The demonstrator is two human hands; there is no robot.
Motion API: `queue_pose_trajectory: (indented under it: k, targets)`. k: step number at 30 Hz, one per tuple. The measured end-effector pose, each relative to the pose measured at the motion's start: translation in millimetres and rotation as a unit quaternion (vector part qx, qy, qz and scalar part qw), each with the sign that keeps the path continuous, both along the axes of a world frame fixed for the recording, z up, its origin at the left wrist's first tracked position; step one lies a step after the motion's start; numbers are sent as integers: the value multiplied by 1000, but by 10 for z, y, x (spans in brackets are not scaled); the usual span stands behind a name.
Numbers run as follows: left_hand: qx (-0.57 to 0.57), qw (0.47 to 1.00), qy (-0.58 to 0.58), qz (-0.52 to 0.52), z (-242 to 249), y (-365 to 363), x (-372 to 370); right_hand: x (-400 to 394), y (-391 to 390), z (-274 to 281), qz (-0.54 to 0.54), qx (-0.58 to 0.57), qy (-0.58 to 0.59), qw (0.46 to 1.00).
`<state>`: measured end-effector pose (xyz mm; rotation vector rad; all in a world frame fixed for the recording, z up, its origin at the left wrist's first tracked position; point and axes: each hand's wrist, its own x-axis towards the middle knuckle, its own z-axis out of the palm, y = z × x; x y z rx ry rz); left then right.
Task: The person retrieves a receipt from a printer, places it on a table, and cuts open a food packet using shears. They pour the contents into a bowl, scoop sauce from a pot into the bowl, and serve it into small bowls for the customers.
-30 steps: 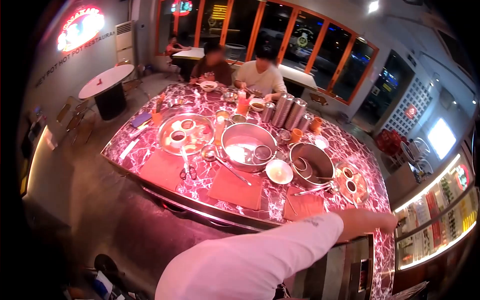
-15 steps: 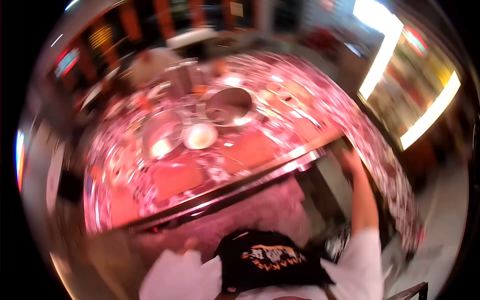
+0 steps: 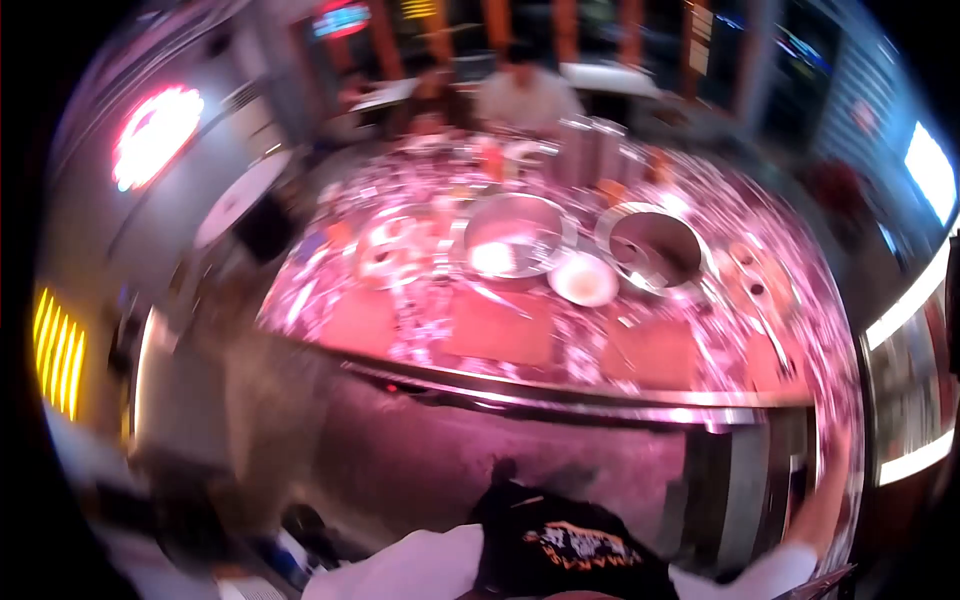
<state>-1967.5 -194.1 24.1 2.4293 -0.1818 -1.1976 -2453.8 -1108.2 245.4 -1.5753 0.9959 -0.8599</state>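
Observation:
The picture is smeared by motion. My right hand (image 3: 838, 452) reaches up at the lower right and lies against the end of the pink marble counter (image 3: 560, 392); its fingers are too blurred to read. My left hand is out of view. Below me are my white shirt and a black apron (image 3: 570, 545) with an orange logo. On the counter stand two large steel pots (image 3: 515, 245) (image 3: 655, 245), with a white bowl (image 3: 583, 280) between them. A shallower divided pot (image 3: 395, 250) sits to their left. Red placemats (image 3: 500, 330) line the near edge.
Two people sit at the far side of the counter (image 3: 525, 95), behind tall steel canisters (image 3: 590, 145). A round white table (image 3: 240, 195) and a neon sign (image 3: 155, 130) are on the left. A lit display case (image 3: 910, 400) runs along the right.
The view has swung from the counter down toward my body and back up to centre. My right arm has dropped from across the frame to the lower right corner, still at the counter's end.

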Motion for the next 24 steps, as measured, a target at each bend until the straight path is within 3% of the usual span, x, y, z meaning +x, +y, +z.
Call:
queue_pose_trajectory:
  k: [1, 4, 6, 8, 12, 13, 14, 15, 16, 18, 19, 20, 21, 22, 24]
  targets:
    - [6, 1000, -4, -1, -83, 75, -15, 427, 502, 402, -139, 69, 69, 985]
    - [44, 999, -5, -11, -343, 369, 167, -11, -43, -281, -193, 182, 172, 949]
    - [83, 996, -9, -38, -550, 603, 510, 544, 537, 23, -248, 181, 150, 940]
    - [126, 988, -25, -85, -770, 783, 1073, 886, 877, 225, -171, 381, 75, 905]
    - [167, 970, -89, -150, -1004, 684, 2523, 1606, 1778, -261, -181, 169, 165, 955]
    - [165, 980, -51, -98, -555, 406, 2791, 1692, 2009, -591, -84, 166, 144, 972]
    - [148, 977, -82, -127, -430, 204, 3054, 1763, 2349, -941, -90, 200, 173, 960]
    - [130, 973, -110, -155, -390, 30, 3227, 1927, 2925, -1269, -8, 115, 315, 942]
    - [78, 971, -138, -178, -409, -201, 3363, 2112, 3488, -1549, 51, 116, 363, 923]
    - [14, 967, -141, -213, -325, -670, 3446, 2432, 4476, -1980, 146, 176, 398, 888]
    - [-35, 983, -146, -105, -166, -928, 3307, 2585, 4864, -2136, 172, 209, 407, 873]
    - [-66, 965, -133, -218, 146, -1095, 3198, 2671, 5189, -2248, 191, 239, 413, 858]
    - [-122, 954, -143, -232, -195, -1185, 3034, 2728, 5446, -2299, 203, 263, 418, 846]
    - [-162, 951, -100, -242, -323, -1283, 2832, 2781, 5628, -2315, 205, 283, 422, 837]
    - [-278, 931, 91, -219, -509, -1273, 2316, 2774, 5914, -2349, 187, 316, 423, 829]
